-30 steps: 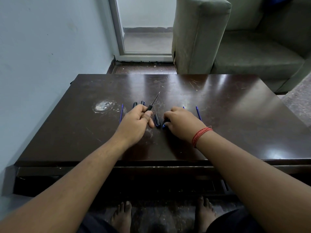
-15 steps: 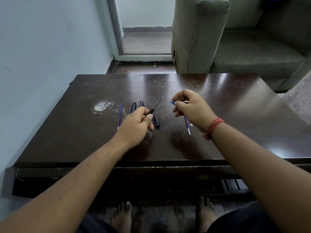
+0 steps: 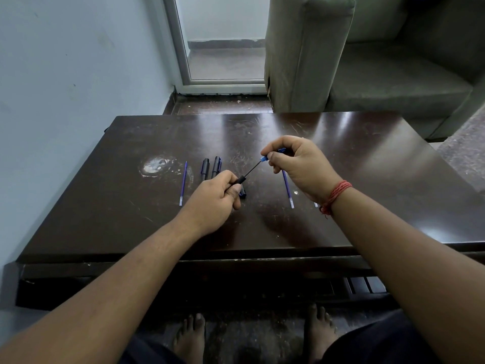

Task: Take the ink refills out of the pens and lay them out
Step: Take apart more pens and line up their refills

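Dark glossy wooden table (image 3: 367, 158) against a pale wall, grey sofa (image 3: 367, 61) beyond its far edge, white scuff mark (image 3: 157, 165) on the left part of the top. Left hand (image 3: 215, 198) curled round a black-handled thin tool (image 3: 248, 172), its shaft angled up to the right toward the right hand. Right hand (image 3: 299, 161), red thread (image 3: 336, 195) on the wrist, pinches a small blue pen piece (image 3: 273, 155) above the table; tool tip meets that piece. One blue refill (image 3: 183, 183) lies left of two black pens (image 3: 210, 168) side by side. Another pen (image 3: 242, 193) is half hidden under the left hand. Second refill (image 3: 288, 189) lies just near of the right hand; a pale tip (image 3: 315, 204) shows beside the wrist, can't tell what it is. Bare feet (image 3: 189, 334) under the near edge.
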A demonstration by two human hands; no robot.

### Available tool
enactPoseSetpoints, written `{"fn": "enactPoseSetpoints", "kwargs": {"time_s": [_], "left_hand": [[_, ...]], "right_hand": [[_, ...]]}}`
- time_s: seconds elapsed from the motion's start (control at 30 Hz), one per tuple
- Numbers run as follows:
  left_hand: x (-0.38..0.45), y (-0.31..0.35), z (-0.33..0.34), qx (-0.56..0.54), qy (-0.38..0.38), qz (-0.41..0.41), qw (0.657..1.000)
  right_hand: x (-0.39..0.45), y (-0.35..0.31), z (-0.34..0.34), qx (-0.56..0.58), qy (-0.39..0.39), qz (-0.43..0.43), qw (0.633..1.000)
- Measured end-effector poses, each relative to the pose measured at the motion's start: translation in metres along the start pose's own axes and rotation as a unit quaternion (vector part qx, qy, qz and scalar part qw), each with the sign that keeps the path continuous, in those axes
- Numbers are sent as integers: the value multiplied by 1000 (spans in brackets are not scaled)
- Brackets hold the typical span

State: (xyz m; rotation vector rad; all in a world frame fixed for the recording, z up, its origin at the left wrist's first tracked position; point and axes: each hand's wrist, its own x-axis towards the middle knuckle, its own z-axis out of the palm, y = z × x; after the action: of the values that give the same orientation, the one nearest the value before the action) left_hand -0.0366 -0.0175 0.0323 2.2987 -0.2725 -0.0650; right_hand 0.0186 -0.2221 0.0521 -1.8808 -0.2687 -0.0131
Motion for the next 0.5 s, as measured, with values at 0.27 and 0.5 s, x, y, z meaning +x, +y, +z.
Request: {"fn": "enactPoseSetpoints", "kwargs": {"time_s": [0.27, 0.5], "left_hand": [[-1, 0, 1, -7, -9, 8, 1000], [-2, 1, 2, -8, -3, 11, 1000]], "right_hand": [[-4, -1, 7, 23, -83, -15, 996], [-6, 0, 17, 114, -105, -8, 988]]}}
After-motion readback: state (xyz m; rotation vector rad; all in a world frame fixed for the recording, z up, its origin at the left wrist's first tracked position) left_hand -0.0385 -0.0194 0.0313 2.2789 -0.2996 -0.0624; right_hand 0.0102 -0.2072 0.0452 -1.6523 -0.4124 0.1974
